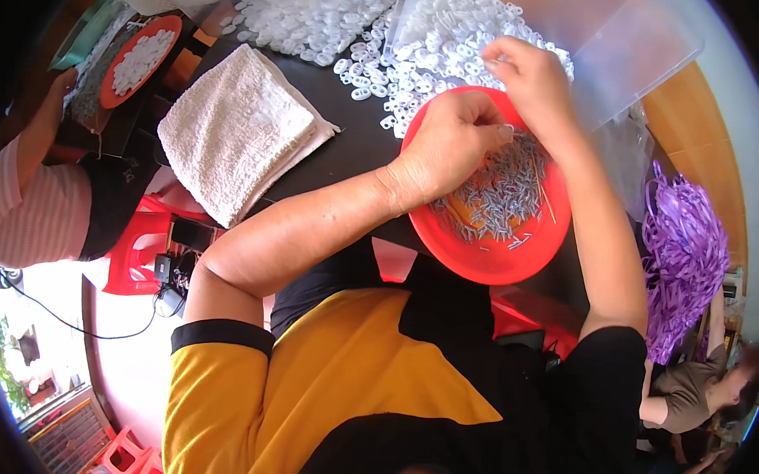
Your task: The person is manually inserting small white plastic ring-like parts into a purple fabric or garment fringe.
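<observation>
A round red basin [528,266] stands on the dark table, holding many small grey metal pins [493,200]. Over its left part my left hand [453,146] is closed, thumb and fingertips pressed together above the pins. Whatever lies between those fingertips is too small to make out. Farther back, my right hand [529,77] reaches to the edge of a heap of small white oval plastic pieces with two holes [436,64]. Its fingers are bent in a pinch; what they hold cannot be made out. A thin light stick [550,199] leans inside the basin.
A folded beige towel [235,131] lies left of the basin. Behind are more white pieces [310,14] and a clear plastic box [633,57]. Purple ribbon strips [683,253] hang at right. Another person sits at left by a red tray [163,28]; others are at lower right.
</observation>
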A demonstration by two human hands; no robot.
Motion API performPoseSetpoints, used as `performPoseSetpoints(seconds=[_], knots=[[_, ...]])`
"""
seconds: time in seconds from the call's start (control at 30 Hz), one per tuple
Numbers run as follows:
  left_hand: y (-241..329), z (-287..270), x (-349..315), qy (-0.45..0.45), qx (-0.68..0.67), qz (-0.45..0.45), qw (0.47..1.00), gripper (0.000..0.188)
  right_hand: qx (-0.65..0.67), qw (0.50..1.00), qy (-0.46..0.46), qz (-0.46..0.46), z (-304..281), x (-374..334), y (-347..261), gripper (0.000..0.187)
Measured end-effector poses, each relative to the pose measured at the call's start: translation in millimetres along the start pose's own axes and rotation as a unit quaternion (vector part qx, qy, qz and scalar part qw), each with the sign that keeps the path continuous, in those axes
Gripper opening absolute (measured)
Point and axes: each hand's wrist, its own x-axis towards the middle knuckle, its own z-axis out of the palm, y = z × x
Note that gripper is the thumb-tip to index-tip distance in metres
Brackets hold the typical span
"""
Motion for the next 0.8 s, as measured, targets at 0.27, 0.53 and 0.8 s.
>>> performPoseSetpoints(seconds=[0.27,0.53,0.8], knots=[[0,-5,0,0.01,-0.046,-0.015,0.999,0.016,-0.2,0.978,-0.057,-0.032,32,31,16,0.023],[3,-5,0,0.026,-0.073,-0.029,0.997,0.017,-0.23,0.971,-0.043,-0.044,34,29,13,0.019],[5,-7,-1,0.043,-0.124,-0.007,0.991,0.016,-0.11,0.993,0.008,-0.051,28,28,19,0.015]])
